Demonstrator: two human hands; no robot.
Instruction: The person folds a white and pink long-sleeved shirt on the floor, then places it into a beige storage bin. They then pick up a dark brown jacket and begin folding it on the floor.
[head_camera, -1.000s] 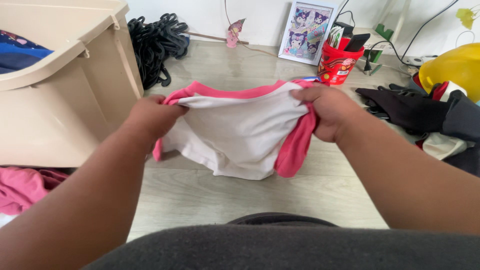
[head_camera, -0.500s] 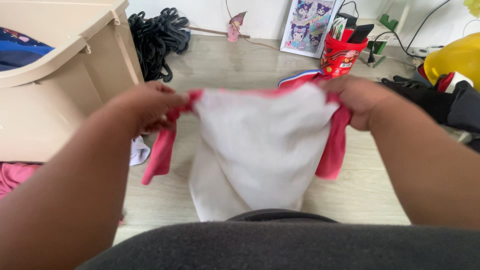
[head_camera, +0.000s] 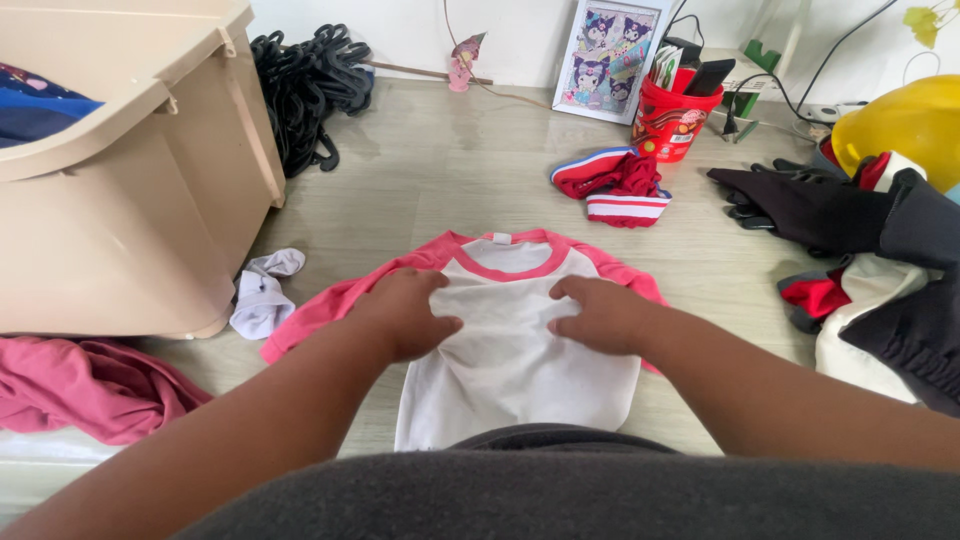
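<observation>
- Head view: the white shirt with pink sleeves (head_camera: 515, 375) is lying flat on the pale wood floor (head_camera: 450, 170), collar pointing away from the person.
- The left hand (head_camera: 405, 312) and right hand (head_camera: 598, 315) are both pressing down on its chest, fingers spread, gripping nothing.
- It is looking light, soft and floppy, likely sliding on smooth boards; shoulders or hem seem the best places to pinch.
- A white sock (head_camera: 260, 295) is sitting just beside the left sleeve; the beige bin (head_camera: 130, 200), pink cloth (head_camera: 80, 385), red striped garment (head_camera: 618, 185) and dark clothes pile (head_camera: 880, 260) are crowding the sides.
</observation>
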